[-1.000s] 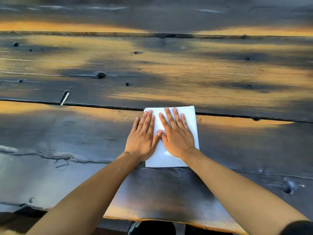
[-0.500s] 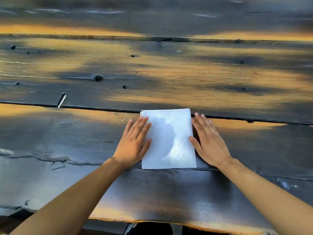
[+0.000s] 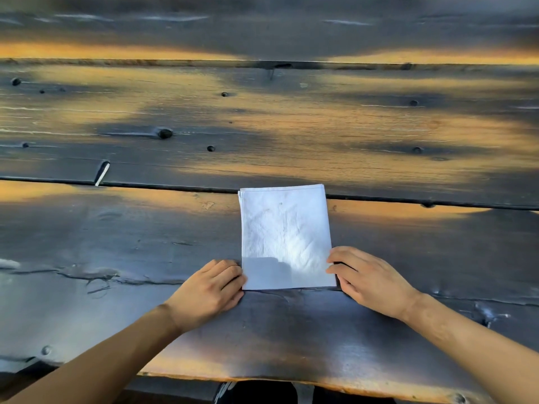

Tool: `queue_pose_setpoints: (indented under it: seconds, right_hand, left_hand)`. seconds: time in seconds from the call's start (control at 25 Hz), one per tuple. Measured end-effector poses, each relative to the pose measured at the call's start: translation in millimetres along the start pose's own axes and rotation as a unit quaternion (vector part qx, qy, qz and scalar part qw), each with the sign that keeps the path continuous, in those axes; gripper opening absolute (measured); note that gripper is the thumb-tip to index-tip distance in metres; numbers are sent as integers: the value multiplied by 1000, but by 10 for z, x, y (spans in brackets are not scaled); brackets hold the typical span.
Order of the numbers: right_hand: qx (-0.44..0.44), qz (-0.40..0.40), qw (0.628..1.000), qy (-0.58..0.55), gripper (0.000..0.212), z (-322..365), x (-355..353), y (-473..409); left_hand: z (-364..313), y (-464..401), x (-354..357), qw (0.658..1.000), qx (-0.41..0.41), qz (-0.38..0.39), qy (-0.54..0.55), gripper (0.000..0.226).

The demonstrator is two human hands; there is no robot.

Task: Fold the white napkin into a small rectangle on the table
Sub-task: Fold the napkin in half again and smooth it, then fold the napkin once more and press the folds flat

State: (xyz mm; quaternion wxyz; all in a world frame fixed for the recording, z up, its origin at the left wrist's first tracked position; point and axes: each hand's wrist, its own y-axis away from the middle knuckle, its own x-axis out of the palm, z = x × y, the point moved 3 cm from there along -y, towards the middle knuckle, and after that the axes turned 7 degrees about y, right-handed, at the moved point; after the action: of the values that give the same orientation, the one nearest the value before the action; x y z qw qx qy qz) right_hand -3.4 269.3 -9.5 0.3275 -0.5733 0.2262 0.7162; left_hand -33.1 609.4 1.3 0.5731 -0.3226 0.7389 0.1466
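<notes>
The napkin (image 3: 285, 237) lay flat on the table (image 3: 116, 243), folded into a rectangle. The left hand (image 3: 208, 291) and right hand (image 3: 369, 279) each pinched a near corner.

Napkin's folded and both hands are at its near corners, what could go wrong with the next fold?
1. The napkin shows stacked layers at its far left edge; lifting the near corners could let them slip apart.
2. The left hand and right hand hold only the corners, so uneven lifting may skew the crease.
3. Its far edge overlaps the table plank gap and might snag.
</notes>
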Motion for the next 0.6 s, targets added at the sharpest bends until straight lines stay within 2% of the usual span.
queue_pose_setpoints:
  seconds: [0.12, 0.32, 0.52, 0.6]
  right_hand:
    - [-27, 4, 1000, -1, 18, -67, -44, -24]
    - [-72, 34, 997, 10, 11, -119, -105, -99]
    - [-82, 62, 994, 29, 27, -102, -86, -51]
    - [-72, 40, 996, 31, 17, -64, -64, -6]
  left_hand:
    - [-65, -22, 31, 999, -6, -10, -31, 19]
    - [-187, -103, 57, 994, 43, 6, -97, 16]
    - [-158, -149, -33, 992, 82, 17, -96, 26]
    - [-113, -159, -58, 991, 96, 15, -92, 26]
